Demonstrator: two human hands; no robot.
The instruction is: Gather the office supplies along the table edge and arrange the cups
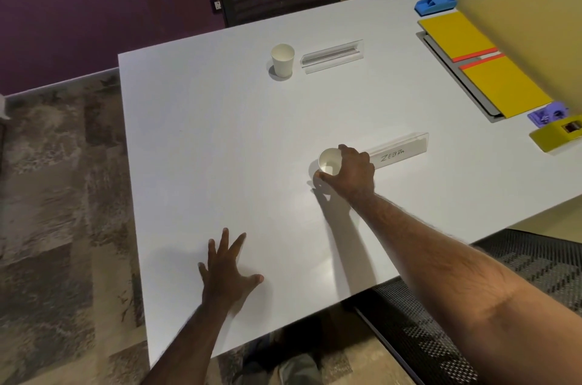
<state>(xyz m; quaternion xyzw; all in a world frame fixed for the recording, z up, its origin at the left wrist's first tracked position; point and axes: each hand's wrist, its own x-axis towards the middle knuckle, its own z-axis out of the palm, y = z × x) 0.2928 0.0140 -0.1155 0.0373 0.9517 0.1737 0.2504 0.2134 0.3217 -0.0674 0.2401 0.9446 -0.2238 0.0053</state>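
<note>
Head-worn wide-angle view, looking steeply down, close over white table

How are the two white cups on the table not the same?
The far cup stands alone with nothing touching it; the near cup is gripped by the right hand, fingers curled round its rim. The far cup sits beside a name stand seen from behind; the near cup sits beside a name stand reading "ZEBRA". Both are white paper cups, upright and apparently empty, on the white table.
</note>
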